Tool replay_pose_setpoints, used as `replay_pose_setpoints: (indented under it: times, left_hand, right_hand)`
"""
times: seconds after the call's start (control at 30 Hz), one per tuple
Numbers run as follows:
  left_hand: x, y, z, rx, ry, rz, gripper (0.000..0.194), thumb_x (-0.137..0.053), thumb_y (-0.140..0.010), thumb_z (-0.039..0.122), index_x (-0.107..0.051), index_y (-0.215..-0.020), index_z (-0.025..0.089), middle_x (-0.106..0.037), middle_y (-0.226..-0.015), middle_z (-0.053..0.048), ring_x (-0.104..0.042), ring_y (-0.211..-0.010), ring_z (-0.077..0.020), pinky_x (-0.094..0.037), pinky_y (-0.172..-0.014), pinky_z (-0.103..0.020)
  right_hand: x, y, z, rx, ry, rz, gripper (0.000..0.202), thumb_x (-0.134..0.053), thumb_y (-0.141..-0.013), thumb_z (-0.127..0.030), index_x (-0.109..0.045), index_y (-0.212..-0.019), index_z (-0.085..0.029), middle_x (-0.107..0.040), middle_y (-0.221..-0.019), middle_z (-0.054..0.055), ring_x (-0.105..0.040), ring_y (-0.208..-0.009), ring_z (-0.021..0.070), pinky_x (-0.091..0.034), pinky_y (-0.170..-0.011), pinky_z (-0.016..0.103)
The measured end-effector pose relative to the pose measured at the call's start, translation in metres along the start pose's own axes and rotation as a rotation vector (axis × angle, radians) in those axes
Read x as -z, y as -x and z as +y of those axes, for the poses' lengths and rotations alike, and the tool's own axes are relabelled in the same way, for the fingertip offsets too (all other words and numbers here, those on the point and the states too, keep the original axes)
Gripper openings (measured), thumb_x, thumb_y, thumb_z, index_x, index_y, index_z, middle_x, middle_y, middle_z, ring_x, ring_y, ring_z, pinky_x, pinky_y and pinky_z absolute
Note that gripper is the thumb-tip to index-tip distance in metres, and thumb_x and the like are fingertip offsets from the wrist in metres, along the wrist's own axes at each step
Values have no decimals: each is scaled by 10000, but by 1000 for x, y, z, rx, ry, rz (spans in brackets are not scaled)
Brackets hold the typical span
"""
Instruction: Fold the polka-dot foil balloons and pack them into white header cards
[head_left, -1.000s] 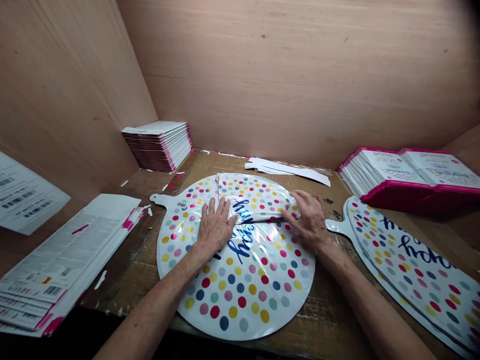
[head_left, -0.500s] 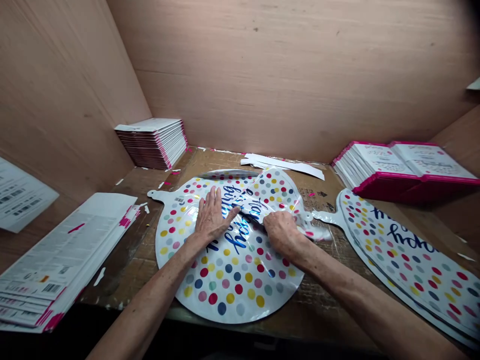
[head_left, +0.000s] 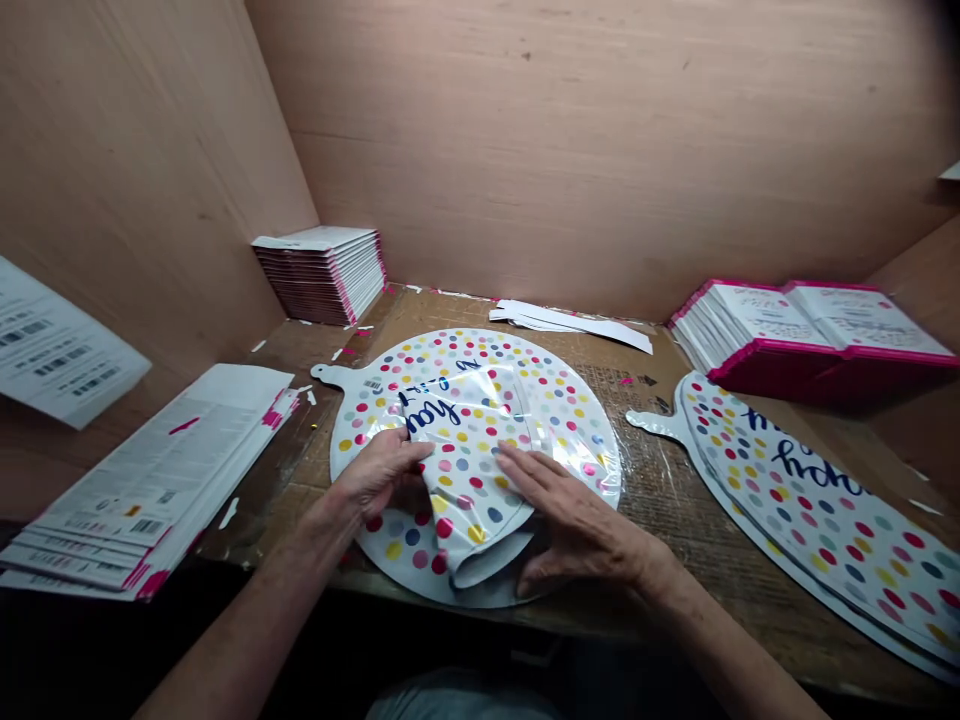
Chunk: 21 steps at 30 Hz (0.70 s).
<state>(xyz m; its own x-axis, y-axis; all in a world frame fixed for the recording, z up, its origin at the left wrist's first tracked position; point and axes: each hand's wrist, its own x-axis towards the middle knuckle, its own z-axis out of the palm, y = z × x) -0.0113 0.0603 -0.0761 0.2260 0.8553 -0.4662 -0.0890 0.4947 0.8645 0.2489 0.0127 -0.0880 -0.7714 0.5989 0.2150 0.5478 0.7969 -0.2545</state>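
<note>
A foil balloon with coloured dots and dark blue lettering is folded into a smaller packet. Under it lies another dotted foil balloon, flat and round, its tail to the left. My left hand pinches the packet's left edge between thumb and fingers. On the packet's right side, my right hand rests with fingers stretched out and its thumb apart, lower down. The packet's near edge curls up, showing a plain white inner side.
More flat dotted balloons are stacked at the right. Pink-edged printed packets stand behind them. Folded cards are piled at the back left, flat printed sheets at the left. White paper strips lie along the back wooden wall.
The upper balloon has gone from partly folded to a smaller packet nearer me. My left hand has moved from lying flat to pinching its edge; my right hand has opened out.
</note>
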Motion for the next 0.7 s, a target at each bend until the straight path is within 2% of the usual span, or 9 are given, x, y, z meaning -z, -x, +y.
replay_pose_setpoints:
  times: [0.07,0.13,0.2,0.23,0.33,0.37,0.43,0.53,0.7]
  left_hand:
    - [14,7,0,53,-227,-20,298,-749,-728,348,-572,-866,151,-664,-653,-19,-618,-513,-143,-512,-493,-244]
    - [20,15,-5,-30,-584,142,342,-688,-782,435,-607,-937,142,-687,-700,-56,-655,-570,-196,-532,-518,-293]
    - [24,21,-12,-322,-920,386,361,-612,-837,394,-620,-1095,142,-724,-919,-113,-707,-843,-274,-586,-724,-398]
    - [25,24,-16,-508,-1045,437,355,-563,-858,316,-612,-1171,156,-709,-1080,-130,-676,-1023,-292,-563,-869,-441]
    - [34,27,-26,-860,-1235,218,479,-411,-832,87,-623,-1245,205,-630,-1316,-82,-523,-1297,-249,-429,-1099,-446]
    - [38,25,-30,-874,-1250,143,506,-401,-813,65,-637,-1236,210,-641,-1303,-74,-526,-1295,-238,-430,-1100,-431]
    - [44,19,-36,-829,-1226,149,461,-467,-801,115,-661,-1209,209,-668,-1244,-82,-578,-1227,-245,-468,-1054,-408]
    - [44,6,-42,-692,-1062,343,322,-593,-813,316,-694,-1096,199,-706,-1132,-102,-659,-1070,-256,-521,-945,-376]
    - [28,-7,-33,-429,-896,595,375,-560,-873,402,-637,-1163,178,-768,-896,-77,-694,-1015,-267,-500,-898,-364]
  right_hand:
    - [-6,1,10,6,76,70,807,-619,-892,-381,-237,-1542,-94,-322,-1559,244,-292,-1462,297,-309,-1152,480]
    - [-11,-5,14,40,136,59,582,-527,-935,-236,-374,-1486,-134,-378,-1542,206,-362,-1428,282,-346,-1131,465]
    - [-13,-13,14,85,156,-22,499,-519,-931,-223,-469,-1424,-162,-451,-1503,176,-439,-1377,283,-382,-1104,456]
    - [-12,-16,14,103,150,-59,489,-533,-922,-243,-494,-1403,-166,-483,-1479,168,-465,-1354,287,-395,-1093,452]
    - [-7,-24,15,86,72,-122,463,-537,-898,-242,-543,-1357,-184,-567,-1403,132,-541,-1273,262,-430,-1047,397]
    - [-4,-28,17,52,28,-127,444,-521,-891,-219,-566,-1332,-198,-603,-1362,109,-584,-1214,243,-453,-1004,360]
    - [0,-40,24,-70,-56,-108,403,-473,-881,-162,-628,-1246,-230,-686,-1222,55,-657,-1040,197,-483,-873,282]
    - [-2,-75,38,-356,-89,-30,333,-404,-918,-156,-705,-1041,-223,-733,-964,19,-663,-851,167,-452,-730,233]
    - [-16,-133,54,-827,75,-35,425,-436,-978,-495,-706,-889,-179,-726,-900,86,-644,-844,211,-423,-689,260]
